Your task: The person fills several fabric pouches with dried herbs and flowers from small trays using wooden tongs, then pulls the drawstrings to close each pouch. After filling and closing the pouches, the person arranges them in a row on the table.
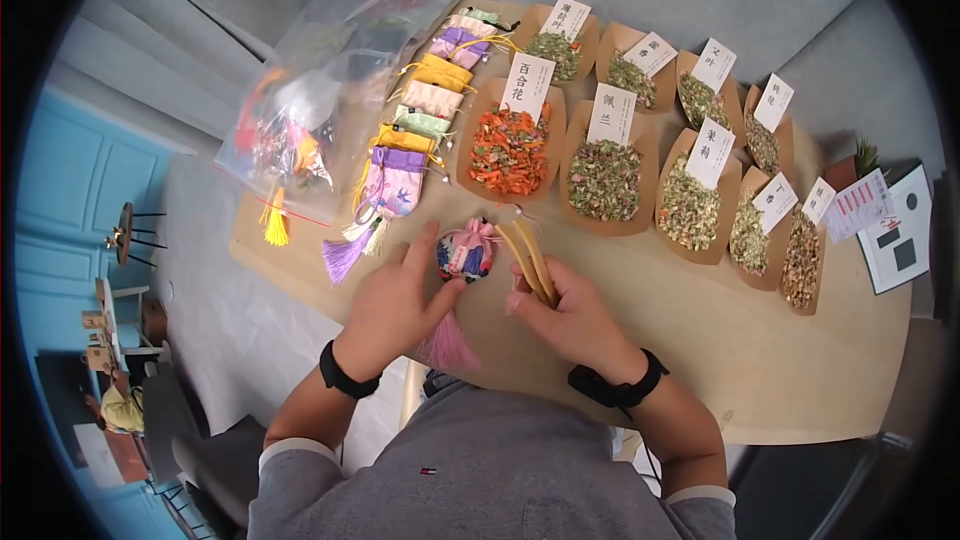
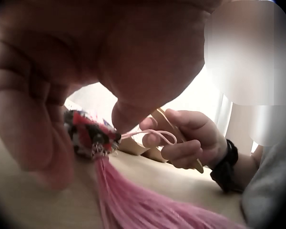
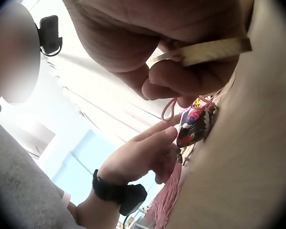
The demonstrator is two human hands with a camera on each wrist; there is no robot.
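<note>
A round patterned pouch [image 1: 465,250] with a pink bow and pink tassel [image 1: 449,342] lies near the table's front edge. My left hand [image 1: 388,295] holds it at the side, thumb against its lower edge and fingers along its left; the left wrist view shows the pouch [image 2: 90,133] between them. In my right hand [image 1: 575,318] are wooden tongs [image 1: 532,265], gripped low with their tips upward. The right wrist view shows the tongs [image 3: 217,51] across the palm and a pink cord loop [image 3: 168,110] by the fingertips of my right hand [image 3: 167,52].
Labelled paper trays [image 1: 470,180] of dried herbs and petals stand across the table's back and right. A row of small drawstring pouches [image 1: 398,185] and a clear plastic bag [image 1: 262,145] lie at the left. A plant and a white board [image 1: 898,230] are at the far right.
</note>
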